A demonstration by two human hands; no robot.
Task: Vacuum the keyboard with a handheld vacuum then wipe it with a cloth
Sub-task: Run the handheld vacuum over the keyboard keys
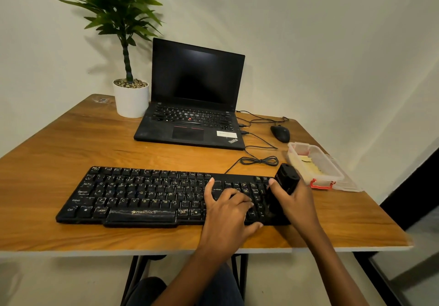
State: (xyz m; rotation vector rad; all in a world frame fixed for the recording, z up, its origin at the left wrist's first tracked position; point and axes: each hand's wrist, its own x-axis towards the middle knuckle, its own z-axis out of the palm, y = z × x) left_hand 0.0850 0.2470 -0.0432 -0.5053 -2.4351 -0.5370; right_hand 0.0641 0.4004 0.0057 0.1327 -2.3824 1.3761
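A dusty black keyboard (142,194) lies across the front of the wooden table (71,139). My right hand (293,201) grips a black handheld vacuum (286,178), held upright over the keyboard's right end, its lower part hidden behind my hand. My left hand (228,213) rests flat on the keys to the left of the number pad, fingers spread, thumb near the front edge. A yellow cloth (311,164) lies inside a clear plastic box (332,172) at the right.
An open black laptop (194,96) stands at the back middle, a potted plant (130,96) to its left. A black mouse (280,133) and coiled cables (260,161) lie behind the keyboard's right end. The box's lid (349,182) lies by the table's right edge.
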